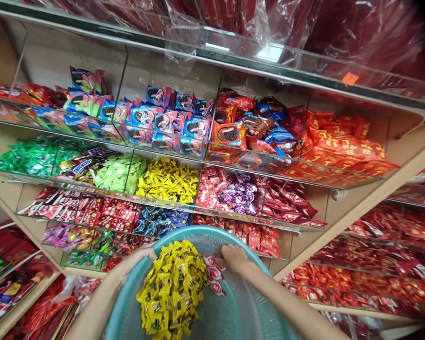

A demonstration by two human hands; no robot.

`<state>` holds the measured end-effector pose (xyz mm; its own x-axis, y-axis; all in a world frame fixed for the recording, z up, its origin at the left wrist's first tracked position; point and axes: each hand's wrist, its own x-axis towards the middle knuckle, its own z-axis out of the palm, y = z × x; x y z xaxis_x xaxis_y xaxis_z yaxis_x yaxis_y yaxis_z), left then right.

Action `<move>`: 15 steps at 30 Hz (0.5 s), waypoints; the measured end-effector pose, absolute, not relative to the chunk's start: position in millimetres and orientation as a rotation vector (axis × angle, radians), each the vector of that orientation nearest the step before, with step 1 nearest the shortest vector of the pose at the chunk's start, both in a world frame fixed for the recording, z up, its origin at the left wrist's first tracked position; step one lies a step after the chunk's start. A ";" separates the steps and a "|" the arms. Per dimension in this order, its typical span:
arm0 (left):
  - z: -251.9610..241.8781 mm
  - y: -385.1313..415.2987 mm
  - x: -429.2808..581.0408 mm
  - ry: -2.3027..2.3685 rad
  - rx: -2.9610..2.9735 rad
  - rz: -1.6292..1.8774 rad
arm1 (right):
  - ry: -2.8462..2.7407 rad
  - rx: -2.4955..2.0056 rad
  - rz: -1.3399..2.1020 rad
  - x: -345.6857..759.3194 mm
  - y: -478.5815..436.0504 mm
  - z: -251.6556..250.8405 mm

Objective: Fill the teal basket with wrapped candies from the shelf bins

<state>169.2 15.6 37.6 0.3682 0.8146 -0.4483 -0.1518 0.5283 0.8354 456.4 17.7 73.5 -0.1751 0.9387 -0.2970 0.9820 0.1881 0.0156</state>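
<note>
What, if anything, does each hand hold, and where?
Left hand: teal plastic basket, by its rim. Right hand: curled beside red-white candies; whether it holds one is unclear.

The single head-worn view looks forward and down from close above a round turquoise plastic basket [219,318]. It faces a tan wooden shelf unit with clear panels [354,203], nearby and slanted in frame.

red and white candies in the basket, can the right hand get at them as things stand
Probably yes: the right hand is inside the teal basket, right beside the red and white candies, and the yellow candies lie on their other side, leaving the way free.
</note>
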 end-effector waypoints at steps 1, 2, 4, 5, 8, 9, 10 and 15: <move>37.5 16.2 169.5 1.022 0.783 0.710 | 2.244 1.835 -0.256 455.5 18.4 79.9; 37.5 16.6 170.0 1.041 0.775 0.711 | 2.274 1.828 -0.251 454.6 19.5 88.8; 37.7 17.0 171.3 1.057 0.762 0.715 | 2.381 1.824 -0.224 453.0 23.7 113.8; 37.8 16.9 171.8 1.051 0.763 0.723 | 2.450 1.828 -0.203 452.4 27.1 129.0; 37.5 17.0 172.1 1.040 0.764 0.736 | 2.625 1.874 -0.021 451.2 43.7 175.7; 36.9 17.3 171.8 1.043 0.762 0.736 | 2.645 1.909 0.083 451.2 51.2 188.9; 36.2 17.8 171.4 1.047 0.760 0.732 | 2.635 1.971 0.190 451.3 59.5 199.8; 33.0 21.1 170.4 1.010 0.754 0.732 | 2.653 1.970 0.575 449.6 99.3 219.2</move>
